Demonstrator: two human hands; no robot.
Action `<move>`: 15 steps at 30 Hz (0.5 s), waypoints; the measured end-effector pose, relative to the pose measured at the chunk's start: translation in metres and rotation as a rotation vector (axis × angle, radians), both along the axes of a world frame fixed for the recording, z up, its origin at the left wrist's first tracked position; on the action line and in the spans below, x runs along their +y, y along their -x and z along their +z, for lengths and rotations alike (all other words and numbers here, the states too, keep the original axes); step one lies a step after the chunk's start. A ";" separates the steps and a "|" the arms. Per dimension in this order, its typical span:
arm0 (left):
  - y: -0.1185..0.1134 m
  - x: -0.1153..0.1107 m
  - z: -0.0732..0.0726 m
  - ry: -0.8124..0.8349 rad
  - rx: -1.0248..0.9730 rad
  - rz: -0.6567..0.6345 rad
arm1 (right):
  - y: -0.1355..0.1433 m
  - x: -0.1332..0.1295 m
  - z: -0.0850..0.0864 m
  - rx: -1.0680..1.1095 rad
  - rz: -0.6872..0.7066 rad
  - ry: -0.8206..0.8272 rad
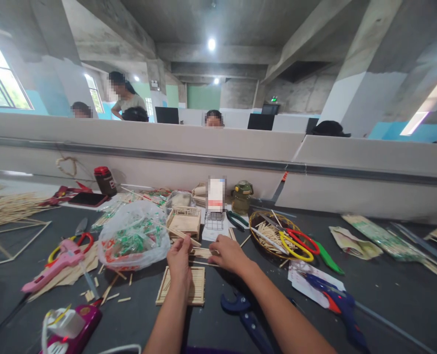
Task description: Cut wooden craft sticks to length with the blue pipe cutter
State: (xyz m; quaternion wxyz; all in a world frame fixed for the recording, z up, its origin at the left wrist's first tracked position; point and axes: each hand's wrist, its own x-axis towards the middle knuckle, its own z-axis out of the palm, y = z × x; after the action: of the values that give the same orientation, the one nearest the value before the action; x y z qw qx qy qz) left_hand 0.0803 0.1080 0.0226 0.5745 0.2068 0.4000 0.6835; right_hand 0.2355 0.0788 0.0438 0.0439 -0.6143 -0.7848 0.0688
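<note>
On the bench point(395, 285), a bag point(133, 238) sat left of the left hand point(179, 258). Farther left was a glue gun point(61, 264), with a power strip point(83, 319) nearer the person. A little stick box point(184, 222) stood behind the left hand. A flat stick frame point(197, 295) lay under the left arm. Right of the right hand point(229, 253) was a basket point(253, 236), with sticks point(268, 237) in it. A bottle point(105, 182) stood behind the bag.

We pinch wooden sticks point(195, 242) in our left grip point(180, 254), our right grip point(227, 253) touching more sticks point(199, 252); nearer us than the left grip lies a slatted panel point(197, 287), left of that grip a plastic bag point(133, 236), right of the right grip a stick-filled basket point(261, 247)
</note>
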 end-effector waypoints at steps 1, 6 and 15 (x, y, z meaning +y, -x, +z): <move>0.000 -0.001 0.000 0.002 -0.002 0.013 | -0.002 -0.004 -0.001 0.008 0.005 -0.001; -0.003 -0.009 0.001 -0.011 -0.001 0.031 | -0.008 -0.012 -0.006 0.012 -0.059 -0.007; -0.011 -0.020 0.012 -0.029 0.044 -0.083 | -0.051 -0.015 -0.005 -0.022 -0.403 -0.048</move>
State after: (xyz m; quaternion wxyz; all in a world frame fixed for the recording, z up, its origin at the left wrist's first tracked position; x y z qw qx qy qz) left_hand 0.0909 0.0881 0.0345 0.5906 0.2465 0.3934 0.6601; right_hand 0.2870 0.0639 0.0384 0.0627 -0.7584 -0.6479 0.0334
